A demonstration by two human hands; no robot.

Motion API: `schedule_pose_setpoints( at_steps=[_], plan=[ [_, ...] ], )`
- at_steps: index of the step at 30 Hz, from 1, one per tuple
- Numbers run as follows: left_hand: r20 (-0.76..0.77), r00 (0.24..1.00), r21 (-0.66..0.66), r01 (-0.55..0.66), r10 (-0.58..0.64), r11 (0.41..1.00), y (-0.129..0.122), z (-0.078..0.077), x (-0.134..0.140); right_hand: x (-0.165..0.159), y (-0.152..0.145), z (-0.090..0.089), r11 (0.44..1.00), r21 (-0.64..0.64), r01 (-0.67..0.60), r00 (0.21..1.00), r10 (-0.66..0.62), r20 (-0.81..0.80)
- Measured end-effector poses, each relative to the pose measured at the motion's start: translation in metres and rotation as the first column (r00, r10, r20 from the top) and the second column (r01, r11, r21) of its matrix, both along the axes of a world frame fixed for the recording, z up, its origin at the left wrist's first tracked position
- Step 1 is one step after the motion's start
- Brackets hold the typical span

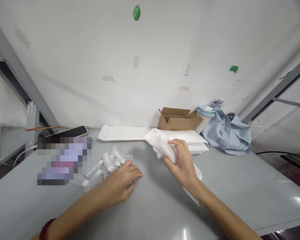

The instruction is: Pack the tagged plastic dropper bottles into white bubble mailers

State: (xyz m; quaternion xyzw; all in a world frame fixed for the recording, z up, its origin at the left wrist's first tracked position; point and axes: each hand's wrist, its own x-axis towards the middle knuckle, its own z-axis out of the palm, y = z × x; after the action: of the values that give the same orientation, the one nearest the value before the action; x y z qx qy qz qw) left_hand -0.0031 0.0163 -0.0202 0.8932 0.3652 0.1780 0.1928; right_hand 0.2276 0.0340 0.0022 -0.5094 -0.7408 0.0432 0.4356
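Observation:
My left hand (122, 184) is at the right edge of a pile of small translucent plastic bottles (108, 161), some with white caps. Its fingers are curled around a small translucent plastic piece, of which only an end (136, 180) shows. Farther right, my right hand (183, 163) grips a clear plastic bag (162, 141) with something translucent inside; the contents are hard to make out. The bag's crumpled end points toward the wall. Behind and under it lies a stack of white padded mailers (193, 137). A white sheet (197, 171) partly shows beneath my right wrist.
Along the wall stand an open cardboard box (177, 120), a cup with a blue lid (204, 116) and a light blue cloth bag (227, 131). A white flat packet (125, 132) lies at the back. At left are a dark phone (67, 135) and a blurred-out device (67, 161).

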Motion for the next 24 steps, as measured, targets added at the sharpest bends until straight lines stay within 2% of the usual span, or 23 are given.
schedule_pose_setpoints(
  at_steps=[3, 5, 6, 7, 9, 10, 11, 12, 15, 20, 21, 24],
  plan=[
    [0.156, 0.987, 0.001, -0.036, 0.035, 0.999, -0.003, 0.008, 0.002, 0.001, 0.0, -0.001, 1.0, 0.004, -0.014, 1.0, 0.014, 0.016],
    [0.327, 0.93, -0.077, -0.15, 0.168, 0.986, -0.004, 0.022, -0.001, -0.001, -0.001, -0.002, 0.999, -0.017, -0.045, 0.998, 0.046, 0.041],
    [0.422, 0.865, -0.151, -0.229, 0.272, 0.962, -0.005, 0.03, -0.004, -0.002, -0.002, -0.003, 0.998, -0.033, -0.059, 0.997, 0.061, 0.051],
    [0.537, 0.759, -0.225, -0.292, 0.368, 0.93, -0.005, 0.038, -0.007, -0.003, -0.002, -0.004, 0.996, -0.047, -0.071, 0.996, 0.073, 0.056],
    [0.703, 0.495, -0.359, -0.373, 0.511, 0.856, -0.004, 0.049, -0.014, -0.005, -0.004, -0.006, 0.993, -0.077, -0.092, 0.994, 0.096, 0.057],
    [0.736, 0.388, -0.41, -0.396, 0.554, 0.822, -0.002, 0.052, -0.017, -0.006, -0.006, -0.007, 0.991, -0.086, -0.103, 0.992, 0.108, 0.058],
    [0.74, 0.323, -0.449, -0.417, 0.59, 0.79, 0.0, 0.053, -0.019, -0.007, -0.007, -0.007, 0.99, -0.089, -0.113, 0.991, 0.118, 0.06],
    [0.725, 0.301, -0.474, -0.433, 0.619, 0.766, 0.002, 0.053, -0.02, -0.008, -0.008, -0.007, 0.989, -0.088, -0.122, 0.99, 0.128, 0.067],
    [0.657, 0.362, -0.503, -0.442, 0.661, 0.742, 0.007, 0.046, -0.02, -0.011, -0.012, -0.008, 0.987, -0.069, -0.144, 0.985, 0.149, 0.084],
    [0.591, 0.506, -0.519, -0.358, 0.629, 0.776, 0.005, 0.033, -0.007, -0.017, -0.023, -0.009, 0.975, -0.075, -0.207, 0.973, 0.213, 0.09],
    [0.574, 0.551, -0.475, -0.377, 0.605, 0.795, 0.003, 0.03, -0.004, -0.018, -0.026, -0.009, 0.974, -0.073, -0.216, 0.97, 0.223, 0.094],
    [0.481, 0.721, -0.234, -0.443, 0.499, 0.865, -0.004, 0.017, 0.007, -0.021, -0.03, -0.011, 0.968, -0.086, -0.237, 0.964, 0.246, 0.105]
  ],
)
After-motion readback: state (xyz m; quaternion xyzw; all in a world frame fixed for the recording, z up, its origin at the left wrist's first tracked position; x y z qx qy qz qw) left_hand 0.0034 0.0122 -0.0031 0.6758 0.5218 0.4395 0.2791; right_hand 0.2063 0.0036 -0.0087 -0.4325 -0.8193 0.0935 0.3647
